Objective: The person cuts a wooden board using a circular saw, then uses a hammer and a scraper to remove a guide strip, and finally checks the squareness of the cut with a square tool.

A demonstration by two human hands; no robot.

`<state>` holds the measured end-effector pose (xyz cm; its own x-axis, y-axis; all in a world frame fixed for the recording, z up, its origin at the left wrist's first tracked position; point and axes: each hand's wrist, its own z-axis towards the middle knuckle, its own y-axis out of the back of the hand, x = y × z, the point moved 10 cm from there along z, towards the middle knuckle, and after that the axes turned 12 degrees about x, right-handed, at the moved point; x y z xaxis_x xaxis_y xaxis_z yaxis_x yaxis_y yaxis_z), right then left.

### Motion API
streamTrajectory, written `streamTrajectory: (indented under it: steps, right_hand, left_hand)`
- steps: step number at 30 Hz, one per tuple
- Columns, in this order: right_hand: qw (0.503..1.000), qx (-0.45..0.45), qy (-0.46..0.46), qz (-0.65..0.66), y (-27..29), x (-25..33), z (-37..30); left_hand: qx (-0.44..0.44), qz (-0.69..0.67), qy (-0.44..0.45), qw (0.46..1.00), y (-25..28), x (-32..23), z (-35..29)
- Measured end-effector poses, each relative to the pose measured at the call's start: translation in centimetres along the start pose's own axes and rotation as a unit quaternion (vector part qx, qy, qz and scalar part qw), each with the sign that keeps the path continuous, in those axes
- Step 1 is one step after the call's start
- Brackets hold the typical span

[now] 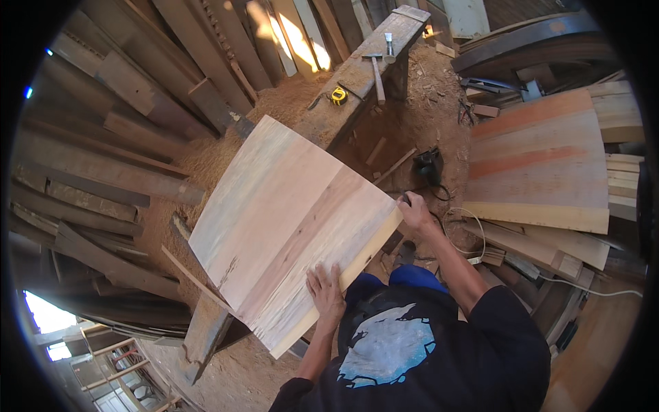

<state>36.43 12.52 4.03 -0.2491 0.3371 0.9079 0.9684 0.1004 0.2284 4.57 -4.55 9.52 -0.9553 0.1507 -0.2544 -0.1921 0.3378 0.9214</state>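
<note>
A wide wooden panel (288, 213) with pale and reddish-brown stripes lies tilted across the workbench in front of me. My left hand (327, 294) rests flat on its near part, fingers spread and holding nothing. At the panel's right corner my right hand (416, 214) is closed around something small and dark, mostly hidden by the fingers, so its kind does not show. Beyond the panel, on the bench beam (357, 69), lie a yellow tape measure (338, 95), a hammer (377, 79) and a small clear-and-white container (389, 48).
A black power tool (428, 165) sits on the sawdust-covered ground, right of the bench. Another striped panel (539, 161) leans on stacked boards at the right, with a white cord (590, 291) nearby. Many planks (130, 89) line the left side.
</note>
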Motion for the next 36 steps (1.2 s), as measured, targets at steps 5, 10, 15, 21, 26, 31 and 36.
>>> streamTrajectory:
  steps: [5, 10, 15, 21, 26, 31, 36]
  right_hand:
    - [0.982, -0.129, 0.051, -0.130, 1.3, -0.3, 1.5]
    - [0.966, -0.237, 0.012, -0.102, 3.9, -0.2, -1.6]
    - [0.958, -0.145, -0.059, 0.239, 2.1, -7.1, -3.0]
    - [0.958, -0.120, -0.060, 0.255, -1.3, -9.7, -1.6]
    - [0.923, -0.106, -0.054, 0.365, -3.9, -10.1, 0.5]
    - [0.911, -0.098, -0.082, 0.393, -4.6, -11.9, 1.1]
    - [0.929, -0.080, -0.088, 0.352, -4.2, -11.9, 1.3]
  left_hand:
    - [-0.072, 0.006, -0.006, 0.997, -2.8, 1.1, 4.1]
    - [-0.025, 0.025, 0.032, 0.999, -5.3, 3.8, 5.7]
    - [0.086, 0.143, 0.047, 0.985, -7.2, 3.3, 6.9]
    - [0.002, -0.003, 0.080, 0.997, -4.5, 9.2, 16.1]
    - [-0.016, 0.051, 0.170, 0.984, -1.8, 9.3, 25.0]
    - [-0.028, 0.052, 0.196, 0.979, -1.9, 8.7, 26.0]
    - [-0.022, 0.042, 0.192, 0.980, -1.7, 8.2, 26.0]
